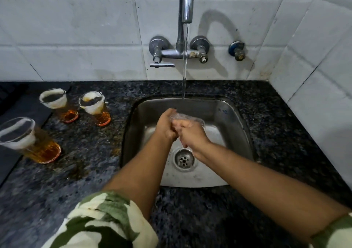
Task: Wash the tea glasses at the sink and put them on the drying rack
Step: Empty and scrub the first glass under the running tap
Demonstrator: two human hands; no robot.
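Both hands over sink: left hand and right hand fingers grasping glass under tap stream. Three glasses left on surface.

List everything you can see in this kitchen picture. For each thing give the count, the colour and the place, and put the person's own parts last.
tea glasses on the counter: three, clear with amber tea left in the bottom, left of the sink
glass being washed: one, clear, over the sink in both hands
sink: one, steel, set in the counter
drain: one, steel, sink floor
tap: one, chrome, on the wall, water running
small valve: one, blue and brass, right of the tap
counter: one, dark speckled stone
wall tiles: white, behind and right
sleeves: two, green and cream, bottom edge
left hand: grips the glass
right hand: grips the glass
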